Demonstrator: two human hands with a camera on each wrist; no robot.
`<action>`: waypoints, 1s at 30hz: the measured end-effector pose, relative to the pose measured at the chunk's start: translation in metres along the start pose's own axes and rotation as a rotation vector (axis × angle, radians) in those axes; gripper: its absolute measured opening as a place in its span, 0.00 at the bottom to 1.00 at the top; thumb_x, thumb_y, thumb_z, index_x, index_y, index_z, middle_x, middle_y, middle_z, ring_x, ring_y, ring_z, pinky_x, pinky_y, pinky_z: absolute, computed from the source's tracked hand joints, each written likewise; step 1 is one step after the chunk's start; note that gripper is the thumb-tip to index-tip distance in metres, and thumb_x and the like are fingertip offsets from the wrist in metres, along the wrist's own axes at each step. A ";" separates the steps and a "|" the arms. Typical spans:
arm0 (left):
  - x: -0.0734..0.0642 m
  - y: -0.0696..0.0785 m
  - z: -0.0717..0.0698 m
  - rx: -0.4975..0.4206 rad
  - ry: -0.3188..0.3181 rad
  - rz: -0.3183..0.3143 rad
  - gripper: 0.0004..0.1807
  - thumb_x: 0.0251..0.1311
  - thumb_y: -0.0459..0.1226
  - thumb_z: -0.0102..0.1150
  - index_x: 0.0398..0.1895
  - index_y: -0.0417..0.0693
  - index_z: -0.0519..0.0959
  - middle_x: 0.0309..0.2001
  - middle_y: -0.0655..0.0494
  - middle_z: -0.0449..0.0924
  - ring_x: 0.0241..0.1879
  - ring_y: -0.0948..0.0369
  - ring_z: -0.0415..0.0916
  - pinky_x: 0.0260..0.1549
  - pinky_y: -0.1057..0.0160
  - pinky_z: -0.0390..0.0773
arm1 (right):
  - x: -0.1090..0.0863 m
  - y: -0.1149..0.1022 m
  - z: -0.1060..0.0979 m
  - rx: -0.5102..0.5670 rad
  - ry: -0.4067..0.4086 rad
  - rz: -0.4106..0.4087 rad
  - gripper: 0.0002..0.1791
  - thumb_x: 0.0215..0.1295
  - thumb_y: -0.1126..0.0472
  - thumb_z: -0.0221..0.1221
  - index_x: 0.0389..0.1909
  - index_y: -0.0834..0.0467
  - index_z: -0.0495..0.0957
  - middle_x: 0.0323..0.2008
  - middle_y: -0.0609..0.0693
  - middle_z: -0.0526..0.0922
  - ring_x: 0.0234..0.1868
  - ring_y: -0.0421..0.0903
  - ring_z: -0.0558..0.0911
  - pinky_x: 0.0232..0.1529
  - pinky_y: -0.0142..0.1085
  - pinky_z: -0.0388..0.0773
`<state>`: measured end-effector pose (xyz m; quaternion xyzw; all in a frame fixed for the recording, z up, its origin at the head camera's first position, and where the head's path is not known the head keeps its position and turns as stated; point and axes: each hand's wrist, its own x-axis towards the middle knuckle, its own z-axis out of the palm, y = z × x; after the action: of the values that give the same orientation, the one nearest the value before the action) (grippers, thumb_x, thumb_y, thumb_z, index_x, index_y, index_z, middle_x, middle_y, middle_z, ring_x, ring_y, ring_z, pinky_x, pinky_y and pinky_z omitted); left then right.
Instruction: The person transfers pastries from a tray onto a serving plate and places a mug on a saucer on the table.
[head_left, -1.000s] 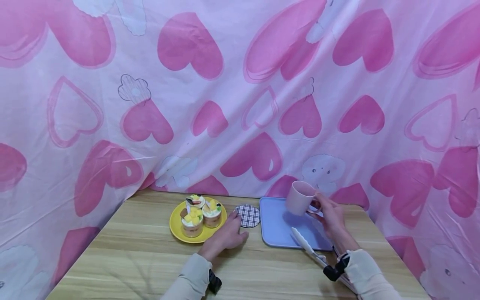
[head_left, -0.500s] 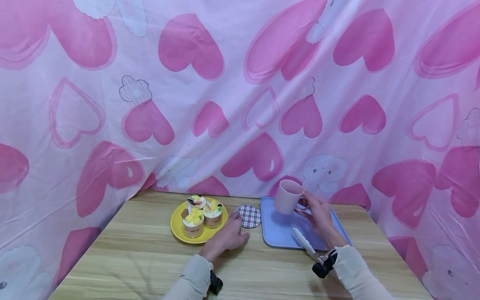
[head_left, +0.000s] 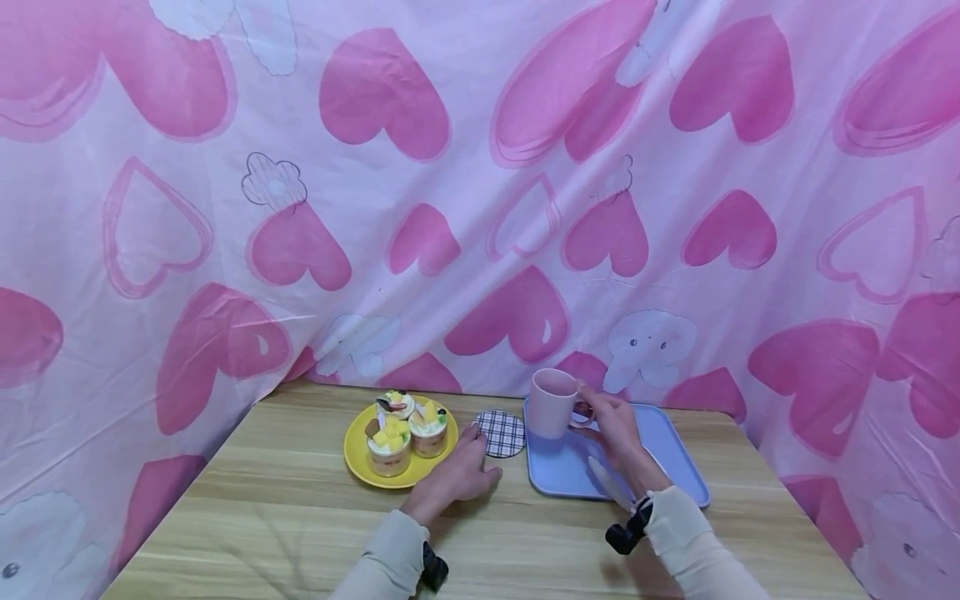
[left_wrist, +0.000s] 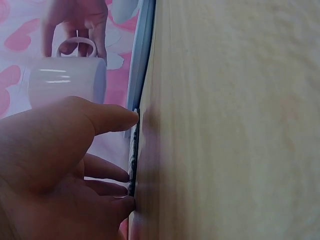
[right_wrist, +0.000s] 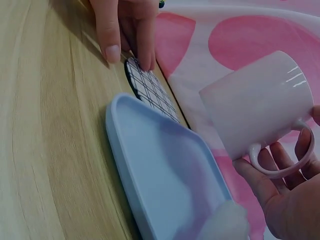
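My right hand (head_left: 613, 429) grips a pale pink mug (head_left: 552, 408) by its handle. The mug is upright, above the left part of a blue tray (head_left: 675, 458). In the right wrist view the mug (right_wrist: 257, 102) shows its smooth side, with fingers curled through the handle. My left hand (head_left: 461, 468) rests on the table beside a round checked coaster (head_left: 501, 433). Its fingertips touch the coaster's left edge, and the thumb lies near the coaster's front side. The left wrist view shows the left hand (left_wrist: 55, 160) with fingers fairly straight at the coaster's thin dark edge.
A yellow plate (head_left: 358, 468) with several dessert cups (head_left: 388, 454) stands left of the coaster. White-tipped tongs (head_left: 609, 482) lie over the tray's front edge, partly hidden by the right arm. A pink heart-patterned cloth (head_left: 420, 317) hangs behind the wooden table (head_left: 285, 500).
My right hand has carried the mug leftward across the tray, toward the coaster. The left hand has stayed at the coaster.
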<state>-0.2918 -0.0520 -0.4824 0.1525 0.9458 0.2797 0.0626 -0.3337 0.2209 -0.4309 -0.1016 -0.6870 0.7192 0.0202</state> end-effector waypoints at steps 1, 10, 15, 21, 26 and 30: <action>0.000 0.000 0.000 0.000 -0.001 -0.003 0.43 0.66 0.52 0.60 0.76 0.38 0.60 0.80 0.41 0.49 0.79 0.48 0.48 0.75 0.47 0.60 | 0.000 0.001 0.002 0.004 0.001 0.002 0.25 0.56 0.36 0.68 0.33 0.56 0.88 0.39 0.57 0.84 0.52 0.54 0.79 0.49 0.49 0.87; 0.001 0.000 0.000 -0.010 -0.004 -0.016 0.42 0.66 0.53 0.60 0.76 0.38 0.61 0.80 0.43 0.50 0.79 0.48 0.49 0.74 0.46 0.61 | 0.000 0.003 0.019 0.018 -0.006 0.013 0.30 0.55 0.35 0.69 0.40 0.60 0.88 0.41 0.56 0.81 0.55 0.56 0.78 0.48 0.47 0.87; 0.001 0.000 0.000 -0.009 -0.003 -0.011 0.42 0.66 0.52 0.60 0.76 0.38 0.60 0.80 0.42 0.50 0.79 0.48 0.49 0.74 0.45 0.61 | 0.002 0.007 0.029 0.038 -0.006 0.010 0.29 0.55 0.39 0.70 0.41 0.62 0.86 0.38 0.57 0.82 0.53 0.56 0.80 0.47 0.49 0.87; 0.001 0.000 0.000 -0.006 -0.007 -0.018 0.43 0.66 0.53 0.60 0.76 0.39 0.60 0.80 0.43 0.50 0.79 0.48 0.49 0.74 0.45 0.61 | 0.004 0.013 0.038 -0.010 -0.014 -0.006 0.31 0.59 0.40 0.68 0.50 0.63 0.84 0.37 0.53 0.85 0.52 0.54 0.81 0.47 0.48 0.87; -0.001 0.001 -0.001 0.004 0.004 0.004 0.43 0.65 0.52 0.60 0.76 0.37 0.60 0.79 0.41 0.51 0.79 0.48 0.50 0.74 0.45 0.62 | 0.007 0.020 0.047 0.004 -0.039 -0.039 0.34 0.59 0.41 0.69 0.56 0.64 0.82 0.39 0.54 0.87 0.48 0.50 0.83 0.47 0.49 0.87; -0.001 0.001 -0.001 0.008 0.011 0.018 0.43 0.66 0.52 0.60 0.76 0.36 0.59 0.79 0.41 0.51 0.79 0.48 0.50 0.74 0.47 0.61 | 0.007 0.024 0.053 0.015 -0.034 -0.048 0.34 0.57 0.41 0.70 0.55 0.62 0.83 0.42 0.55 0.87 0.46 0.48 0.84 0.48 0.49 0.87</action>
<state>-0.2906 -0.0523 -0.4808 0.1595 0.9459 0.2774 0.0543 -0.3475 0.1684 -0.4538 -0.0728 -0.6840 0.7253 0.0264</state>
